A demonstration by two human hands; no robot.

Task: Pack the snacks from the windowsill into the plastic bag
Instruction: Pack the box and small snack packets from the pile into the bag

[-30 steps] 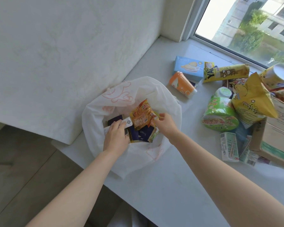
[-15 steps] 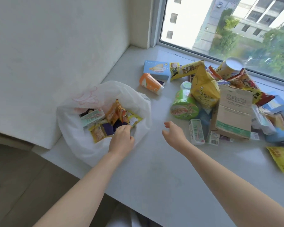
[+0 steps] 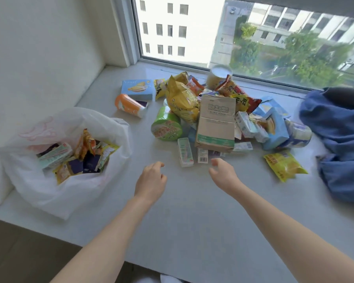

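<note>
The white plastic bag (image 3: 49, 186) stands open at the left of the windowsill (image 3: 192, 221), holding several snack packets. A pile of snacks lies in the middle: a green noodle cup (image 3: 166, 127), a brown carton (image 3: 215, 127), a yellow chip bag (image 3: 182, 99), a small white box (image 3: 185, 152) nearest me. My left hand (image 3: 151, 180) hovers empty between bag and pile, fingers loosely curled. Just below the pile, my right hand (image 3: 223, 172) hovers empty too, close to the small white box.
An orange cup (image 3: 129, 105) and a blue biscuit box (image 3: 137, 89) lie behind the bag. A yellow packet (image 3: 284, 165) lies apart at the right, next to blue cloth (image 3: 339, 135). The window (image 3: 233, 37) runs along the back; the sill's front edge drops to the floor.
Both hands have left the bag and moved right toward the snack pile. The left hand let go of the bag's contents. The camera turned right.
</note>
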